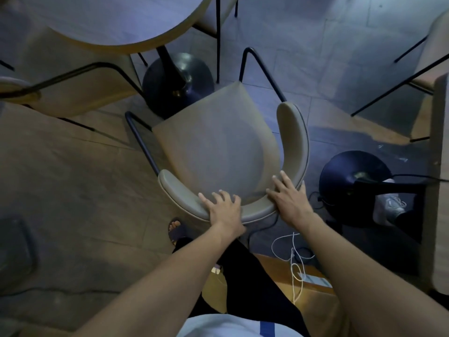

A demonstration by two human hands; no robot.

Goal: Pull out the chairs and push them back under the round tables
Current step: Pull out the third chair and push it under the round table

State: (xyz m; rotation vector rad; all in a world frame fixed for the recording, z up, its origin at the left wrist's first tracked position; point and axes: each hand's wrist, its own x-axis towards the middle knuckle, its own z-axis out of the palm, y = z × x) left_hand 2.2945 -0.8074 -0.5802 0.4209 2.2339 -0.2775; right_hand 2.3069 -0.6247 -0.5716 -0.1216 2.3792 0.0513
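Both forearms reach down to the beige padded chair with curved backrest and thin black metal legs (218,147). It stands pulled clear of the round wooden desk (121,27). I judge it light, stiff and best held by the backrest. Left grip (224,210) and right grip (289,200) rest there, fingers spread, clamping nothing.

No readable text, label, brand or number shows on anything in view.
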